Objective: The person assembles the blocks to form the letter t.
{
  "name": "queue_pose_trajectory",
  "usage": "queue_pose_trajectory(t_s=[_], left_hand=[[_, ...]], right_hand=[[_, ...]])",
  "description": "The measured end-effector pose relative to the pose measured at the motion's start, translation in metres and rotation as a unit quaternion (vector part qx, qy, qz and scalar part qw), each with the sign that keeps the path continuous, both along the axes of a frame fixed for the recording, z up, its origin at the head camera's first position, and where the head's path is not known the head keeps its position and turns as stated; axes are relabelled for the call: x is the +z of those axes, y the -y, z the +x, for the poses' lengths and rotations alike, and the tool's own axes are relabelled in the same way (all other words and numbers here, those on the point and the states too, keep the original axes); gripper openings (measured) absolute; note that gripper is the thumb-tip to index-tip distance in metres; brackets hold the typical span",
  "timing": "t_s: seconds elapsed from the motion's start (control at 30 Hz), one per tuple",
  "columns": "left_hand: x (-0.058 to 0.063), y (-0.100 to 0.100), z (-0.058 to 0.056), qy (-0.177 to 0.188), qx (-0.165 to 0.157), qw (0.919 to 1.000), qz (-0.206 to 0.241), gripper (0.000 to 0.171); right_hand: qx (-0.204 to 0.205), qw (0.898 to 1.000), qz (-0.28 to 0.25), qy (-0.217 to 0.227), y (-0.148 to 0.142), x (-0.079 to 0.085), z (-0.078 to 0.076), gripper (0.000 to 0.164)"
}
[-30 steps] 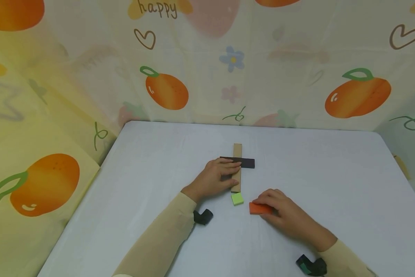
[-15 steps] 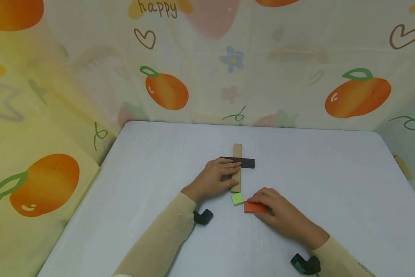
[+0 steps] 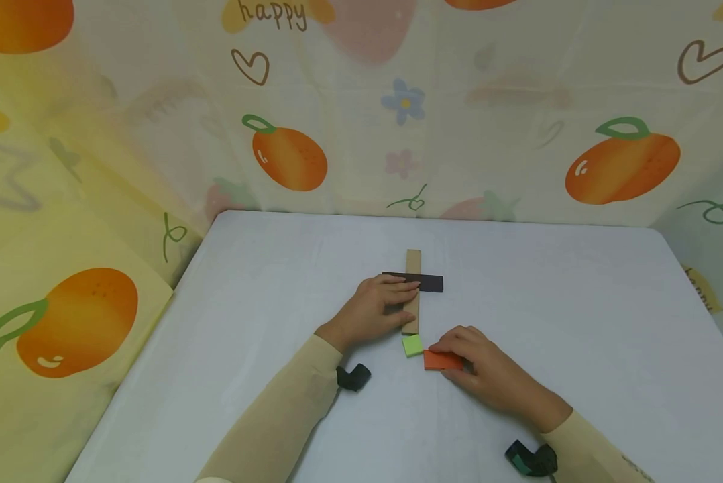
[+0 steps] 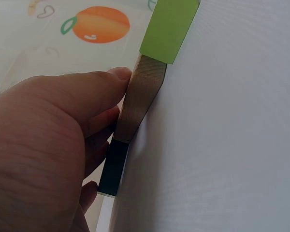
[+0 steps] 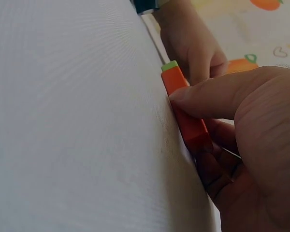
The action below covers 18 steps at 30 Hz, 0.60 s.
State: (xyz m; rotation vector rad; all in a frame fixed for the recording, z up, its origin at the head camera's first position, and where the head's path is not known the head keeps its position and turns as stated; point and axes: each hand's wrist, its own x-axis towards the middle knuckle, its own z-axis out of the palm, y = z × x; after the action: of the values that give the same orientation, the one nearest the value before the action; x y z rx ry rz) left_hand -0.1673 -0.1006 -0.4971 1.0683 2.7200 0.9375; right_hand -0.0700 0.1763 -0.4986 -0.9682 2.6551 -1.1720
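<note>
A light wooden block (image 3: 413,260) lies lengthwise on the white table, and a black block (image 3: 432,284) crosses it. My left hand (image 3: 375,307) rests on these two from the left, fingers extended over the black block. In the left wrist view, its thumb (image 4: 118,74) touches the wooden block (image 4: 144,92). A small light-green block (image 3: 412,346) sits at the wooden block's near end, slightly turned. My right hand (image 3: 491,369) pinches an orange rectangular block (image 3: 440,360) between thumb and fingers, just right of the green block's near corner. Whether orange and green touch I cannot tell.
The white table (image 3: 579,302) spreads around the blocks. Behind it hangs a curtain (image 3: 494,100) printed with fruit. Dark wrist-camera mounts, left (image 3: 354,378) and right (image 3: 532,459), stick out from beige sleeves just above the tabletop.
My right hand has slid the orange block left, up to the green block's corner, moving very little in the last half second. My left hand and the other blocks have stayed put.
</note>
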Motion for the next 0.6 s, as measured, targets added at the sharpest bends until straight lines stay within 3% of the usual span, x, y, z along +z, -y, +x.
queue_pose_trajectory(t_s=[0.37, 0.6], left_hand=[[-0.003, -0.001, -0.001, 0.004, -0.002, 0.9998, 0.017, 0.050], [-0.005, -0.003, -0.005, 0.017, 0.022, 0.9985, 0.046, 0.045]], right_hand=[[-0.009, 0.998, -0.049, -0.025, -0.010, -0.006, -0.004, 0.037], [-0.030, 0.998, -0.050, -0.037, -0.022, 0.008, -0.011, 0.038]])
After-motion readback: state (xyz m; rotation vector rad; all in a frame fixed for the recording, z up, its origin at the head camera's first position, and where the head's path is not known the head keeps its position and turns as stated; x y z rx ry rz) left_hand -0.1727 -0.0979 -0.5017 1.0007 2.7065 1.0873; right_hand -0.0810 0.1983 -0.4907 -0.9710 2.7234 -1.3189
